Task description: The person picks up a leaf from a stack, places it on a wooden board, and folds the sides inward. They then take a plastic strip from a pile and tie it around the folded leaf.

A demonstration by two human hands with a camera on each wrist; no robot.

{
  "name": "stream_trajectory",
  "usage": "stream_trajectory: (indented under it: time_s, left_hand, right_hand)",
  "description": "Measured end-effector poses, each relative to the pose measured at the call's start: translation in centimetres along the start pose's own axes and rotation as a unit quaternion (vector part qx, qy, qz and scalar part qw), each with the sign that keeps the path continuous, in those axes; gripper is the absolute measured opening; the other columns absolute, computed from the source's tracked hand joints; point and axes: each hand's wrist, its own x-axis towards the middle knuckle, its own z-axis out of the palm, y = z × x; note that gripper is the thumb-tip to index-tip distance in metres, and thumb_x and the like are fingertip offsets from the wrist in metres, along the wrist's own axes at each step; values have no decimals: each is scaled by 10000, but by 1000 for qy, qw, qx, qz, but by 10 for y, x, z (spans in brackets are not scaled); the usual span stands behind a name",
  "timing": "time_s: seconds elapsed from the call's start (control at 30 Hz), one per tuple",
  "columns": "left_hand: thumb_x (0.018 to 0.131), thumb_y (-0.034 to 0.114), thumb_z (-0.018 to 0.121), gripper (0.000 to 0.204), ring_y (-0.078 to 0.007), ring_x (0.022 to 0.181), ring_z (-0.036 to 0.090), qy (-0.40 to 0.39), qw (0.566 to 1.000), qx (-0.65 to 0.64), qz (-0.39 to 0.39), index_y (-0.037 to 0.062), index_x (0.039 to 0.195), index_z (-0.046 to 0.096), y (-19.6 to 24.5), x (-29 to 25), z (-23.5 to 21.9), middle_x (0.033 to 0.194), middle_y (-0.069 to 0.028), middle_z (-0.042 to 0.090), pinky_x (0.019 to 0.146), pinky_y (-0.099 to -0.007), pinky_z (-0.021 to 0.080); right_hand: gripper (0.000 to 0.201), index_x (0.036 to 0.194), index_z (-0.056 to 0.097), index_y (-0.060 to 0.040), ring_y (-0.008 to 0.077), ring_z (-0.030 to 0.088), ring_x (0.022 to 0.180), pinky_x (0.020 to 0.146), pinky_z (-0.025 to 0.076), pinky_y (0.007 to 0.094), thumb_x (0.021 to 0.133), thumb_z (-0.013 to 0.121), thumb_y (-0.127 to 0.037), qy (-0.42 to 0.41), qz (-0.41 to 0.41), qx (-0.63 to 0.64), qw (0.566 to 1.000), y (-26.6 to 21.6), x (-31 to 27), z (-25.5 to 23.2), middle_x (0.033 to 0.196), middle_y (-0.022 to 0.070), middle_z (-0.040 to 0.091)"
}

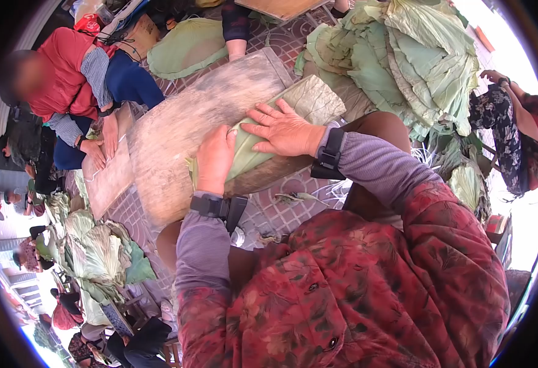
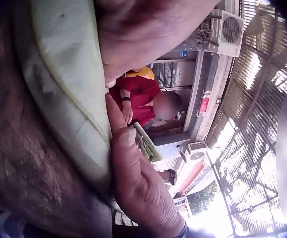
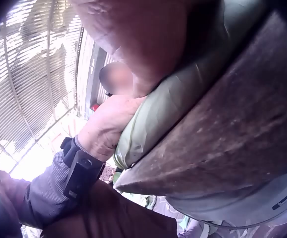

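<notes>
A long green leaf bundle point(image 1: 244, 153), folded or rolled, lies along the near edge of a worn wooden board point(image 1: 189, 116). At its left end my left hand point(image 1: 215, 159) grips the leaf, thumb on top; its other fingers are mostly hidden. My right hand point(image 1: 284, 130) lies on the middle of the bundle with fingers spread, its thumb towards the left hand. Beyond it, a paler, wrinkled part point(image 1: 318, 101) of the leaf reaches past the board's right side. In the left wrist view a thick rib runs along the leaf point(image 2: 59, 74), with the right thumb point(image 2: 126, 141) against its edge.
Large leaves are piled point(image 1: 398, 61) at the upper right, and another leaf heap point(image 1: 97, 245) lies at the lower left. A person in red point(image 1: 66, 73) works at a smaller board point(image 1: 112, 172) on the left. One flat leaf point(image 1: 186, 49) lies beyond my board.
</notes>
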Motion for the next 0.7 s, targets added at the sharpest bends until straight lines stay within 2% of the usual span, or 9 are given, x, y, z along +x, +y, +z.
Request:
stream_trajectory:
  time_s: [0.13,0.23,0.27,0.33,0.37,0.47,0.63,0.67,0.7]
  left_hand:
    - [800,306,506,250,-265,921,497,75,984,159,29,92,924,543,6,-4,7,982,-86,532,725,-419,402]
    - [794,328,512,296,-243,976,467,32,982,182,45,103,985,530,2,-4,8,1026,-68,508,768,-420,380]
    - [795,332,510,318,-254,974,467,25,982,181,40,99,1011,522,3,-4,9,1025,-75,509,783,-419,374]
    - [799,333,507,349,-271,972,468,12,983,181,40,91,1049,510,3,-4,7,1024,-90,511,804,-413,369]
    - [801,331,506,356,-277,972,468,14,982,185,44,87,1061,506,1,-3,8,1023,-99,513,809,-408,369]
    - [827,310,485,371,-315,977,462,-22,993,108,39,35,1076,500,-11,3,7,1008,-155,506,836,-397,357]
    - [847,303,469,401,-329,954,462,-59,998,15,28,-44,1047,495,-25,6,7,981,-192,492,836,-376,352]
    - [850,302,465,404,-321,938,463,-64,998,4,9,-55,1038,491,-27,6,6,970,-190,489,828,-368,353]
    - [854,301,461,409,-314,922,463,-67,998,-7,-10,-67,1030,487,-27,7,5,958,-187,486,821,-359,354]
  right_hand:
    - [557,1304,283,-181,256,145,1282,992,98,530,835,377,-468,-53,-3,49,997,6,7,-2,1371,96,214]
    - [595,1307,280,-174,250,151,1280,985,127,531,810,445,-455,-139,-58,58,987,20,12,-26,1377,90,200]
    - [587,1300,294,-143,246,252,1242,987,209,449,816,451,-436,-140,-97,143,975,34,10,-41,1342,107,282]
    - [561,1275,338,-110,244,370,1167,967,277,351,824,451,-425,-145,-28,294,944,63,-15,-86,1272,125,392]
    - [522,1238,394,-94,235,438,1102,940,311,298,832,444,-417,-52,-37,263,963,85,-32,-98,1207,128,463]
    - [452,1168,485,-112,195,445,1090,934,317,293,823,473,-403,42,141,332,932,141,-121,-120,1161,80,497]
    - [346,1032,556,-61,140,556,837,753,430,271,807,514,-320,80,469,303,826,214,-281,9,900,55,610]
    - [332,990,587,-75,194,586,798,738,443,302,779,518,-322,93,507,345,785,217,-312,55,869,74,627]
    - [281,922,615,-76,205,593,774,716,452,307,759,534,-291,56,514,316,795,218,-341,102,833,87,630]
